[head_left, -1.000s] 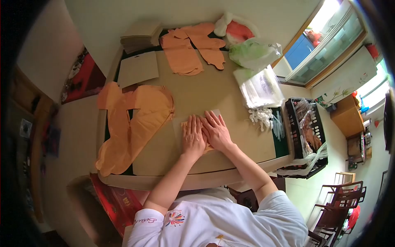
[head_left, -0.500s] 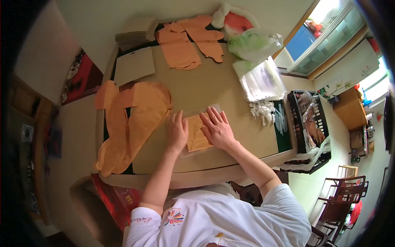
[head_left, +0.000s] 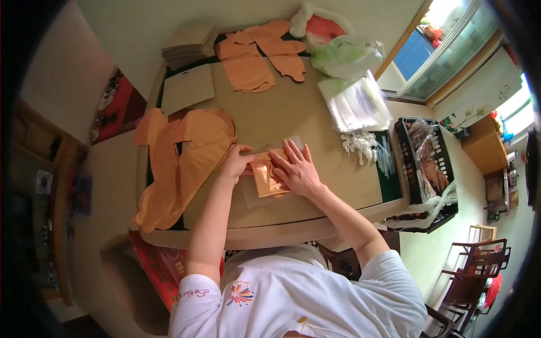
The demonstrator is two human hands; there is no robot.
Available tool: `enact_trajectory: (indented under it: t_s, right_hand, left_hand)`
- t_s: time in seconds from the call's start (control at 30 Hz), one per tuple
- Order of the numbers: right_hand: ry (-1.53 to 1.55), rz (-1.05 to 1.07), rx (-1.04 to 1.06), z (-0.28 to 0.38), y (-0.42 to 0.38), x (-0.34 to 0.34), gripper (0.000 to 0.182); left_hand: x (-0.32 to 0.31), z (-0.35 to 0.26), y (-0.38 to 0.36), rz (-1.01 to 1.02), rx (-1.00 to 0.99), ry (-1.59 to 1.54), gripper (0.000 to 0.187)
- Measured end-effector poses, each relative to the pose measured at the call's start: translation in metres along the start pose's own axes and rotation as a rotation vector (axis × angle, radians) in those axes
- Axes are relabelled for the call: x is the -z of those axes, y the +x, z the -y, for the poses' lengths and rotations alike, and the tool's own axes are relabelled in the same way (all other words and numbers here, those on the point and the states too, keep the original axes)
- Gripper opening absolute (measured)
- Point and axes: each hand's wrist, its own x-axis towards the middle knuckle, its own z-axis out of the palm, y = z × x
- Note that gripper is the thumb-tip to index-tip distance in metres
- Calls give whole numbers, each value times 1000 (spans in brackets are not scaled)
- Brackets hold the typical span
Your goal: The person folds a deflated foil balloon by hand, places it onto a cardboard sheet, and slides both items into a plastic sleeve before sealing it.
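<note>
A brown tabletop point(head_left: 296, 112) spans the middle of the frame, with an orange cutout point(head_left: 200, 138) at left and clear bags point(head_left: 355, 107) at upper right, perhaps set aside to give the hands room. The orange packet point(head_left: 262, 180) lies at centre over a clear sheet point(head_left: 253, 198). The right hand point(head_left: 299, 172) rests on it, grip apart, fingers spread, probably to steady it; the left hand point(head_left: 235, 163) meets its left edge (whether that grip pinches, I cannot tell).

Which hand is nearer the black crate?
Right: the right hand lies on the folded orange piece, left of the crate; the left hand is farther left, at the piece's edge.
</note>
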Motion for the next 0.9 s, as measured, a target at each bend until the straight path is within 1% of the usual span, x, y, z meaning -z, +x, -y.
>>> enact_trajectory:
  t_s: [0.03,0.13,0.23,0.27,0.33,0.37,0.47,0.57,0.67,0.77,0.87,0.9]
  right_hand:
    - [-6,9,6,-1,0,-1,51]
    - [-19,35,8,-2,-2,-4,50]
    - [-18,53,5,0,-1,-2,50]
    - [-16,53,6,1,-1,0,50]
    - [-13,51,5,1,0,0,49]
    - [-9,53,4,0,-1,-1,50]
    - [-11,50,1,0,0,-3,49]
    - [-51,58,0,1,0,-3,49]
    - [-85,69,14,2,0,-3,50]
    - [-94,58,47,-2,1,-8,51]
    - [-71,62,68,0,2,-6,51]
    - [-62,65,70,1,3,-4,51]
  left_hand:
    - [-1,3,-4,-32,22,-84,40]
    - [-10,5,-30,-222,-102,117,41]
    - [-12,27,-29,-225,-141,152,41]
    - [-12,33,-30,-285,-201,357,41]
    - [-19,26,-42,-396,-324,768,42]
    - [-25,20,-50,-436,-307,820,41]
    - [-25,26,-50,-474,-365,766,38]
    - [-24,32,-52,-460,-467,610,38]
    - [-28,21,-61,-432,-422,540,38]
    - [-18,38,-37,-414,-436,371,38]
    - [-16,31,-34,-354,-262,400,36]
    - [-17,26,-38,-377,-285,458,37]
